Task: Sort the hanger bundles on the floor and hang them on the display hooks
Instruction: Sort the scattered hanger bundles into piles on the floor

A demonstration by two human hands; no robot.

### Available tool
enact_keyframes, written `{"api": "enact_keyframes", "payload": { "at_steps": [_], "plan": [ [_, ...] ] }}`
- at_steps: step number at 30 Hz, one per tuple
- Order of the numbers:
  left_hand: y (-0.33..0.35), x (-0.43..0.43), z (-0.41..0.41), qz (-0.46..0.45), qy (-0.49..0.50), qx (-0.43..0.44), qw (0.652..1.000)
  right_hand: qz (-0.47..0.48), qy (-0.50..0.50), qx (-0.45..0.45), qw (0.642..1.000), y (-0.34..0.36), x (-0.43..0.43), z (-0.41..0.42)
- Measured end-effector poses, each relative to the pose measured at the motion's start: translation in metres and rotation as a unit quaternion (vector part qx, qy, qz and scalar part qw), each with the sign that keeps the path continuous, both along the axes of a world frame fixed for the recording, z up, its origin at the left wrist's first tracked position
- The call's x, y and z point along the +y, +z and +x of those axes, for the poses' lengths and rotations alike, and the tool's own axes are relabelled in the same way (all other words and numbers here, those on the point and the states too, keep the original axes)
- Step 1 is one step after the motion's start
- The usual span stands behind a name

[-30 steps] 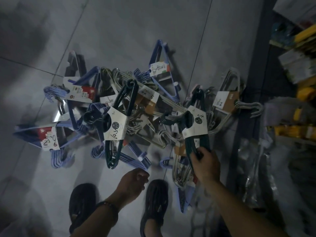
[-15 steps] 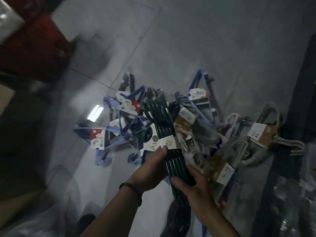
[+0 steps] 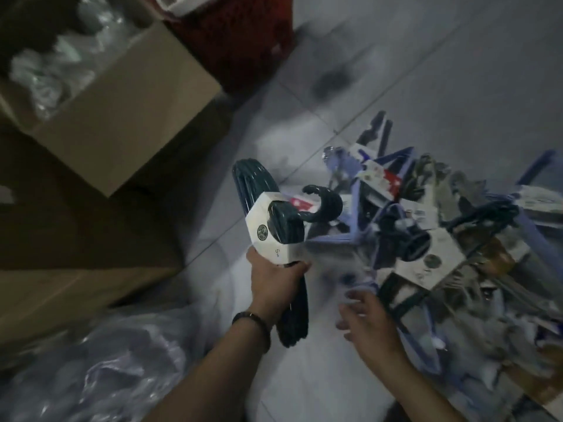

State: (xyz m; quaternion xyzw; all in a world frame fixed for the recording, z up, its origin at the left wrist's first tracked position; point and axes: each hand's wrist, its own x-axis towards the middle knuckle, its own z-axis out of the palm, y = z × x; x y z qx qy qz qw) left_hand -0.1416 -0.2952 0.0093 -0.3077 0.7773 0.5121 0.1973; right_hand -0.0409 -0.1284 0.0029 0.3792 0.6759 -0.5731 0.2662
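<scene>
Your left hand (image 3: 274, 284), frame centre, has its fingers curled tight round a dark green hanger bundle (image 3: 289, 226) banded by a white card, hooks pointing right. Your right hand (image 3: 371, 324), lower centre and blurred, holds nothing, its fingers loosely spread just beside the hanger pile (image 3: 426, 226) lying on the floor (image 3: 426, 71) at right. Cardboard box (image 3: 137, 117) upper left, red basket (image 3: 237, 35) at top.

My left hand (image 3: 275, 281) is held out in front of me. Its fingers are curled tight around a dark green hanger bundle (image 3: 285, 226). A dark band (image 3: 251, 321) sits on that wrist. My right hand (image 3: 370, 322) is near it, a bit lower, open, fingers loose and spread. Both arms are bare.
</scene>
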Motion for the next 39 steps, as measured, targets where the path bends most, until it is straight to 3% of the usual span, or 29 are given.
{"api": "enact_keyframes", "payload": {
  "at_steps": [7,13,17,21,25,28,32,36,39],
  "plan": [
    [-0.100,-0.115,-0.036,-0.197,-0.059,-0.048,0.977,0.039,0.035,0.040,0.998,-0.074,-0.055,-0.076],
    [-0.202,-0.157,-0.084,-0.269,-0.096,-0.049,0.957,0.070,0.082,0.126,0.986,-0.133,-0.064,-0.166],
    [-0.260,-0.179,-0.094,-0.293,-0.145,-0.095,0.940,0.132,0.138,0.210,0.959,-0.138,-0.042,-0.222],
    [-0.270,-0.194,-0.087,-0.354,-0.214,-0.123,0.902,0.165,0.173,0.276,0.931,-0.139,-0.022,-0.253],
    [-0.253,-0.202,-0.106,-0.345,-0.213,-0.166,0.899,0.204,0.208,0.274,0.917,-0.137,-0.010,-0.258],
    [-0.223,-0.161,-0.119,-0.374,-0.214,-0.063,0.900,0.240,0.197,0.261,0.914,-0.126,0.005,-0.243],
    [-0.200,-0.066,-0.126,-0.364,-0.310,0.140,0.867,0.315,0.202,0.243,0.895,-0.119,0.040,-0.219],
    [-0.178,0.040,-0.119,-0.217,-0.399,0.297,0.840,0.382,0.129,0.248,0.881,-0.096,0.091,-0.199],
    [-0.154,0.118,-0.089,-0.097,-0.404,0.327,0.849,0.435,0.022,0.240,0.867,-0.071,0.133,-0.168]
  ]
}}
